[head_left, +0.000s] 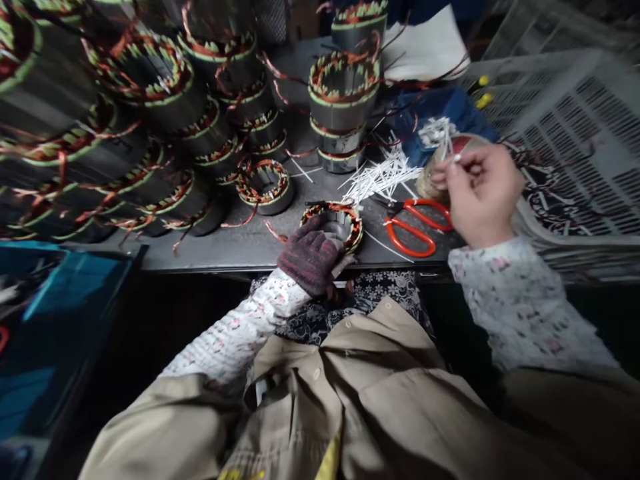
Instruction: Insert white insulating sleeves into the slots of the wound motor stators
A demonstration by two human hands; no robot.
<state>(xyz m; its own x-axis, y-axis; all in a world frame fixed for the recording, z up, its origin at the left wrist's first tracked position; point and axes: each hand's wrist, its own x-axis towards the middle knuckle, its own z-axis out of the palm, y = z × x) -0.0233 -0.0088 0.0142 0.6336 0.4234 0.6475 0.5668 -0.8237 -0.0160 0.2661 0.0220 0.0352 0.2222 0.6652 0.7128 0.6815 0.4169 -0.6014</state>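
Note:
My left hand (309,257), in a dark maroon knitted glove, grips the near left rim of a small wound motor stator (356,230) at the table's front edge. Copper windings and a pale green liner ring this stator; the glove hides part of it. My right hand (483,190), without a glove, is raised on the right with thumb and forefinger pinched on a small white piece (457,159). Just behind those fingers is a blue bin (415,120) with short white pieces (437,131). Between my hands lie red-handled scissors (413,230) and a heap of thin white strips (383,175).
Stacked stators (150,73) crowd the left side, with loose copper leads sticking out. Another stack (344,100) stands mid-table, and a single stator (265,187) sits nearer. On the right are a grey plastic basket (580,133) and white paper (425,43). A blue container (65,293) is lower left.

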